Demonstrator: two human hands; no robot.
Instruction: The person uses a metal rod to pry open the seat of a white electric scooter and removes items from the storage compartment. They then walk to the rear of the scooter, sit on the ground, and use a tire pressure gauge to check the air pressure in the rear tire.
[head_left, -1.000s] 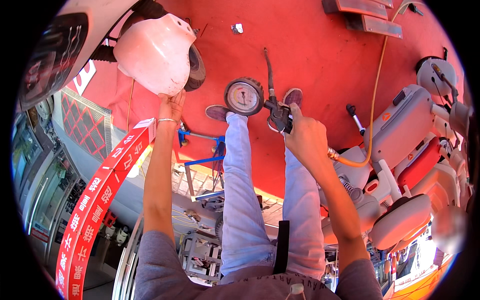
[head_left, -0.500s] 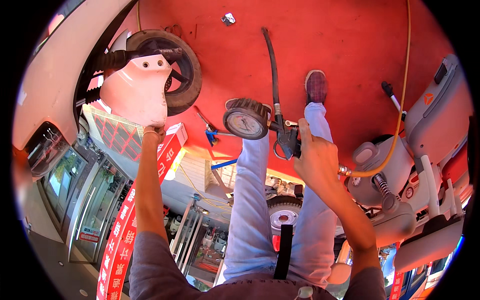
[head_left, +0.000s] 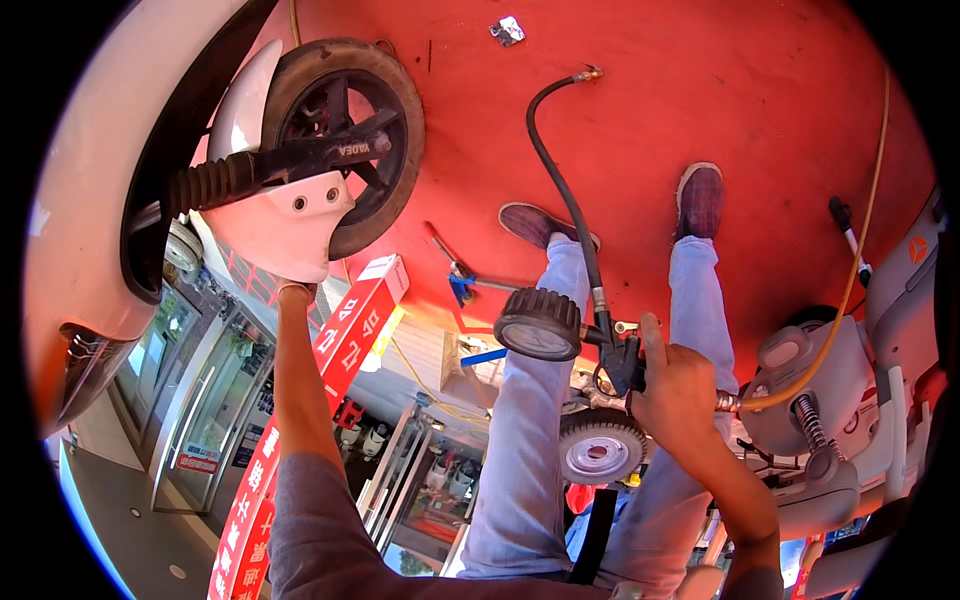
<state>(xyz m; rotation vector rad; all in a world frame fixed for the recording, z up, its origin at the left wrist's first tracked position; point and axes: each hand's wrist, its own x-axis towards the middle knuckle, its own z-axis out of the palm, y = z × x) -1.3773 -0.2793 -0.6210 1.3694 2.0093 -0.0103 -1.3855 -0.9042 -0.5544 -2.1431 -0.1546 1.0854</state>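
My right hand [head_left: 675,392] is closed round a tire inflator gun [head_left: 624,362], index finger stretched along it. The gun's round gauge [head_left: 537,326] in a ridged black rim sits on its left. A black hose [head_left: 545,150] arches up from the gun, its brass end hanging free over the red floor. A yellow air hose [head_left: 830,350] joins the gun by a brass fitting. My left hand [head_left: 297,291] is at the lower edge of a scooter's white front fender [head_left: 280,225], fingers mostly hidden behind it. Beside the fender is the black-spoked front wheel [head_left: 405,190].
A grey scooter [head_left: 800,370] stands at the right, near a black-handled tool [head_left: 843,218]. A blue-and-metal tool [head_left: 463,288] lies by a long red box [head_left: 365,300]. A crumpled wrapper [head_left: 507,31] lies farther off. Behind my legs is another wheel [head_left: 600,450].
The view has shifted, bringing the front wheel more fully into sight. The black hose now bends, with its brass end showing. My feet have moved apart. Both hands remain at the same things.
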